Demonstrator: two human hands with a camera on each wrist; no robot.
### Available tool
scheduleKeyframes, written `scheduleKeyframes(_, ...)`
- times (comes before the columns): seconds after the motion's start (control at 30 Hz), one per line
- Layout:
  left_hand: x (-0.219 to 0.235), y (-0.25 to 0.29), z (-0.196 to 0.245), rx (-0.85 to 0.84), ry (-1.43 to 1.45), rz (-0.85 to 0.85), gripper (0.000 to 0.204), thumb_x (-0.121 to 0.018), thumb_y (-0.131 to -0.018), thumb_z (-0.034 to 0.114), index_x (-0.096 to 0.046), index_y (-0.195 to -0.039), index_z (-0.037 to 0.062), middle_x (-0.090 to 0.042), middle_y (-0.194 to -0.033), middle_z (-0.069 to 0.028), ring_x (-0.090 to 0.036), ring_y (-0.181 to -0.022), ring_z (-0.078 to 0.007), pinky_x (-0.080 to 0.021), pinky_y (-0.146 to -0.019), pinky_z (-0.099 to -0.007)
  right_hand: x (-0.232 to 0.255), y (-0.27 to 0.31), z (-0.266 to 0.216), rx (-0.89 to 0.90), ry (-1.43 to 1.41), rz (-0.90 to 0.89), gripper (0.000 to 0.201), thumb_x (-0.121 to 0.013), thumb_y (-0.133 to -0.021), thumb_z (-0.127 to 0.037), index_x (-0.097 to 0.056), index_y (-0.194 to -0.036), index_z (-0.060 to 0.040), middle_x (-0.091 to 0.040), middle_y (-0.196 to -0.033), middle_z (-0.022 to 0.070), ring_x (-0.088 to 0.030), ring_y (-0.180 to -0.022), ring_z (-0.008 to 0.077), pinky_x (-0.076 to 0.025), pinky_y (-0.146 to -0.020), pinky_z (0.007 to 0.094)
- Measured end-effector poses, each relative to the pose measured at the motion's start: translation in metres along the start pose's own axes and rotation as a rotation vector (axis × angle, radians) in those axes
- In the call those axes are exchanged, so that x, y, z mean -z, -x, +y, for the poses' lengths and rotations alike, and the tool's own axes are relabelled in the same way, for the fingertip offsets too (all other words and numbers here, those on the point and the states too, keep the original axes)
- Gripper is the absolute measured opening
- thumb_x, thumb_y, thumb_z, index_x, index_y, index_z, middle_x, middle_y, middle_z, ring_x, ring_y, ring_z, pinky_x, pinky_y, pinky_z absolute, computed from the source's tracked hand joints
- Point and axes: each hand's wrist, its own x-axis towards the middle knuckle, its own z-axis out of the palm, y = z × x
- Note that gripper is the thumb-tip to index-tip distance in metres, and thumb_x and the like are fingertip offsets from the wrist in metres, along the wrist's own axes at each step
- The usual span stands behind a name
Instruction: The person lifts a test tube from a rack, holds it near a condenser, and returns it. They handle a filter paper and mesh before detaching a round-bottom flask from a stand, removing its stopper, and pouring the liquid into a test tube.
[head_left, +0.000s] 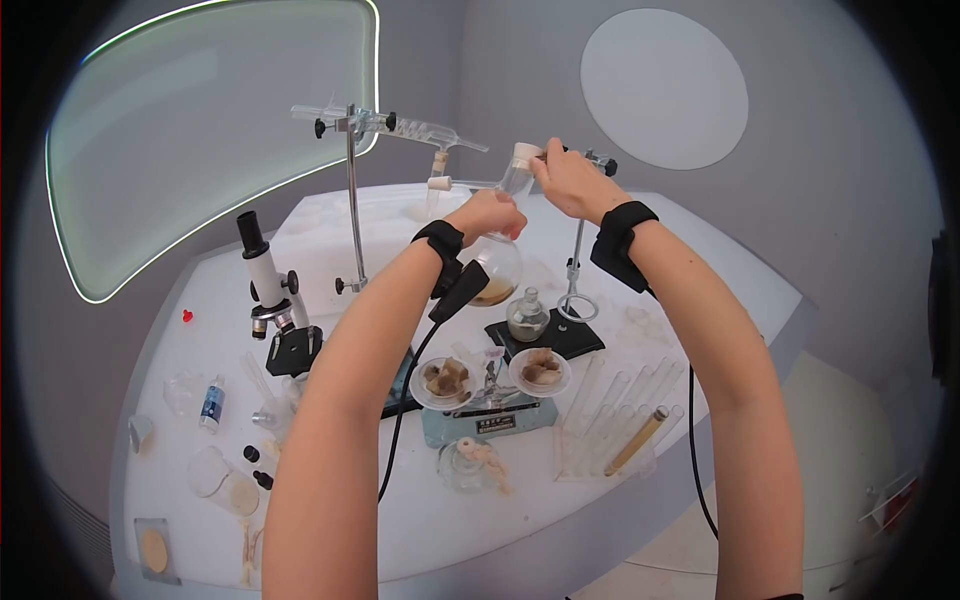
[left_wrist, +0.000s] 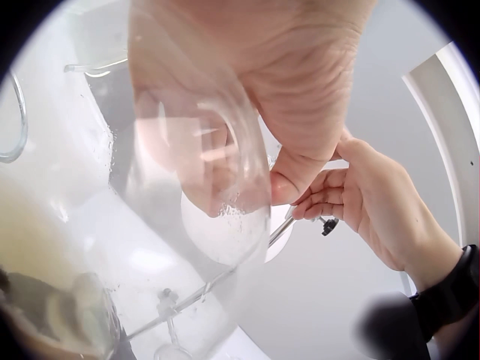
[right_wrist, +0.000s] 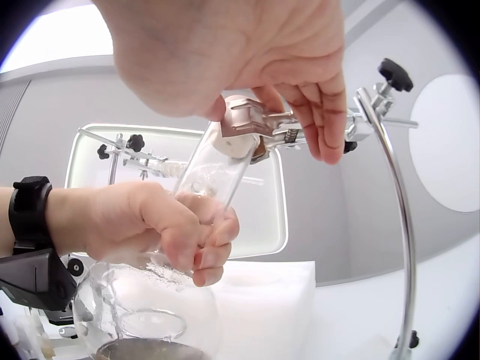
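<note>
My left hand [head_left: 488,214] grips the neck of a round-bottomed glass distilling flask [head_left: 505,262], which tilts and holds some brownish contents low in its bulb. A white stopper [head_left: 527,153] sits in the top of the neck. Beside it, my right hand [head_left: 580,182] pinches a metal clamp [right_wrist: 246,120] between thumb and forefinger, the other fingers loosely extended. The clamp's jaws lie around the stoppered end. From the flask's neck a thin side arm [head_left: 468,184] runs left to another white stopper [head_left: 440,183], below the glass condenser [head_left: 415,130].
A retort stand [head_left: 353,215] carries the condenser; another stand [right_wrist: 401,225] carries the clamp. Below the flask are an alcohol lamp [head_left: 528,316] and a balance [head_left: 490,420] with two loaded pans. A microscope [head_left: 268,285] stands left, a test tube rack [head_left: 600,455] at front right.
</note>
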Motion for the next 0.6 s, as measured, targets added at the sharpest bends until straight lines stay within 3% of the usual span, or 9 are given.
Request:
scheduleKeyframes(0.43, 0.009, -0.004, -0.007, -0.054, 0.014, -0.115, 0.011, -0.062, -0.058, 0.009, -0.053, -0.063, 0.0082, -0.054, -0.065, -0.0017, -0.051, -0.067, -0.0124, -0.038, -0.065, -0.0232, 0.005, -0.003, 0.009, -0.018, 0.007, -0.017, 0.043, -0.037, -0.089, -0.035, -0.045, -0.104, 0.0046, -0.058, -0.093, 0.0282, -0.057, -0.086, 0.0385, -0.043, -0.078, 0.0421)
scheduleKeyframes(0.53, 0.006, -0.005, -0.012, -0.104, 0.124, -0.097, 0.011, -0.061, -0.055, 0.012, -0.057, -0.061, 0.0037, -0.056, -0.064, -0.0060, -0.052, -0.064, -0.0151, -0.040, -0.062, -0.0237, 0.017, -0.002, 0.009, 0.040, -0.058, -0.012, 0.047, -0.044, -0.087, -0.041, -0.047, -0.105, 0.0023, -0.059, -0.087, 0.0248, -0.058, -0.081, 0.0363, -0.044, -0.075, 0.0408)
scheduleKeyframes(0.6, 0.006, -0.002, -0.010, -0.104, 0.090, -0.096, 0.013, -0.061, -0.056, 0.014, -0.058, -0.062, 0.0031, -0.056, -0.065, -0.0065, -0.053, -0.065, -0.0156, -0.041, -0.063, -0.0241, 0.035, 0.002, 0.005, -0.002, -0.113, -0.198, 0.050, -0.060, -0.077, -0.040, -0.049, -0.107, -0.0013, -0.059, -0.090, 0.0199, -0.057, -0.086, 0.0327, -0.044, -0.077, 0.0364)
